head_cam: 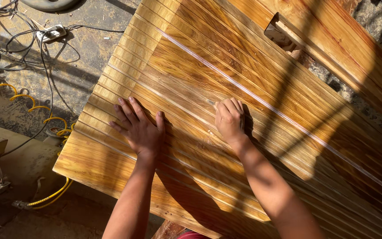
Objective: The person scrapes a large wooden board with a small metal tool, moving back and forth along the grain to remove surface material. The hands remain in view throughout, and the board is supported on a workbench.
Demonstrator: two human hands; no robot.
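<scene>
A large grooved wooden panel (261,66), glossy orange-brown, fills most of the head view. My left hand (139,126) lies flat on it with fingers spread, near the panel's left edge. My right hand (230,118) is closed in a fist on the panel's middle, gripping a small thin tool or scrap (211,103) whose pale tip pokes out at a groove. What exactly it is I cannot tell. A pale streak (261,104) runs along one groove past my right hand.
The dusty concrete floor (80,57) lies to the left. On it are black cables (5,40), a white power strip (51,33) and a coiled yellow air hose (36,108). A rectangular cut-out (284,37) opens in the panel at upper right.
</scene>
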